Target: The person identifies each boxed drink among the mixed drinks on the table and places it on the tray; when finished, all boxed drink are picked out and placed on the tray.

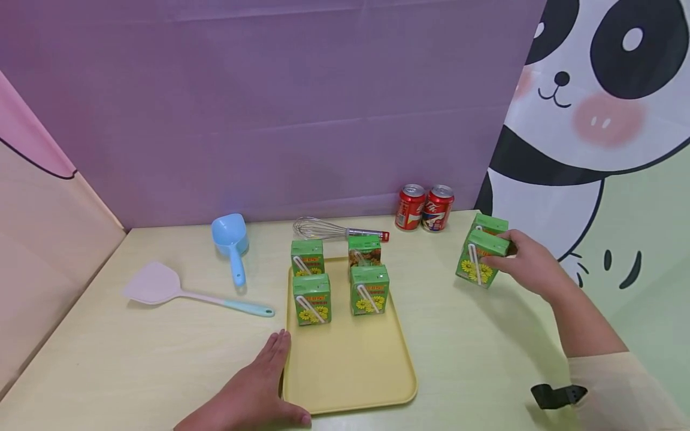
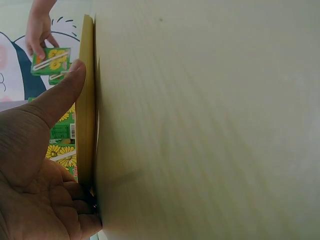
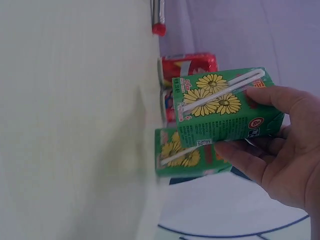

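My right hand grips a green drink carton with yellow flowers and a straw on its front, pinched between thumb and fingers. In the right wrist view the held carton is tilted, and a second green carton shows behind it. Beside the yellow tray lies my left hand, its fingers fairly straight along the left edge and its thumb at the near edge. The left wrist view shows that thumb touching the tray's rim. Several cartons stand on the tray's far half in two columns.
Two red cans stand at the back wall. A whisk lies just behind the tray. To the left are a blue scoop and a pale spatula with its handle pointing toward the tray.
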{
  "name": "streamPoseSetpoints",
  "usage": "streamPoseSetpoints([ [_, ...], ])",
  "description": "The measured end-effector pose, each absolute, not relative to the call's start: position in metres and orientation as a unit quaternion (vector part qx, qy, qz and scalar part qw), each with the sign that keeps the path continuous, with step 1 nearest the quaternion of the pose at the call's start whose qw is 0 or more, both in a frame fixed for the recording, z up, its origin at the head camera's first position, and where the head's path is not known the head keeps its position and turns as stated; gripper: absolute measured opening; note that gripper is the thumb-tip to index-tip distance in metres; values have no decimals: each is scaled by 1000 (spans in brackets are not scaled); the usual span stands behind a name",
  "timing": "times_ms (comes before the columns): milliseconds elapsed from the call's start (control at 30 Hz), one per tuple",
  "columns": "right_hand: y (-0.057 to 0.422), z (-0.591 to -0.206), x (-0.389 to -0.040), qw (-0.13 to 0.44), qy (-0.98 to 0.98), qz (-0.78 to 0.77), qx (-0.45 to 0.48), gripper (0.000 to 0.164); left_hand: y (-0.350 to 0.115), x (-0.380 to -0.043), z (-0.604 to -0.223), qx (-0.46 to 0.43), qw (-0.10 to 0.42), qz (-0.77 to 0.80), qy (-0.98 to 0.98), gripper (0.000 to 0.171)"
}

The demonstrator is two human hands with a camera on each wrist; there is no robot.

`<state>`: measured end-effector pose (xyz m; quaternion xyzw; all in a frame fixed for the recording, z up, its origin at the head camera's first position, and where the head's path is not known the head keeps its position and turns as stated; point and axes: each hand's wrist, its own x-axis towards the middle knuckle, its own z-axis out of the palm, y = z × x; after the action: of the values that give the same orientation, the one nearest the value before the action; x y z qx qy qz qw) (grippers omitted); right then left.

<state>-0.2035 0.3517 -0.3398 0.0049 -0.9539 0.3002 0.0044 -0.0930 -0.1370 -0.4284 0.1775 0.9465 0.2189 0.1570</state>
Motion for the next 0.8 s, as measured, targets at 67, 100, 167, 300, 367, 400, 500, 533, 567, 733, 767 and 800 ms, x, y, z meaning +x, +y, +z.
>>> streamPoseSetpoints([
  [67,342,-333,-199,9,-954,299,13,70,-137,-93,-428,177,158,220,946,138],
  [100,337,-330,-197,11,-955,297,18,69,-137,-93,-428,177,158,220,946,138],
  [167,326,-324,-193,13,-956,293,27,68,-137,-93,-428,177,158,221,946,138],
  [300,305,-314,-184,17,-957,286,53,63,-137,-93,-428,178,157,223,945,138],
  [367,294,-310,-179,17,-955,289,68,59,-137,-93,-427,179,157,223,946,137],
  [400,288,-309,-176,17,-952,294,77,57,-137,-93,-427,180,156,222,946,137],
  [500,271,-309,-168,17,-943,314,110,51,-138,-93,-427,181,156,222,945,137],
  [533,265,-310,-165,15,-939,322,121,49,-138,-93,-426,182,156,222,945,136],
  [567,259,-311,-162,13,-934,331,134,47,-138,-93,-426,183,156,223,945,136],
  [733,227,-318,-152,-16,-906,378,190,40,-138,-93,-426,186,153,227,943,136],
  [767,221,-320,-150,-23,-901,385,198,40,-138,-93,-426,186,153,228,943,136],
  [800,214,-321,-148,-31,-897,390,204,39,-138,-93,-426,187,152,229,943,135],
])
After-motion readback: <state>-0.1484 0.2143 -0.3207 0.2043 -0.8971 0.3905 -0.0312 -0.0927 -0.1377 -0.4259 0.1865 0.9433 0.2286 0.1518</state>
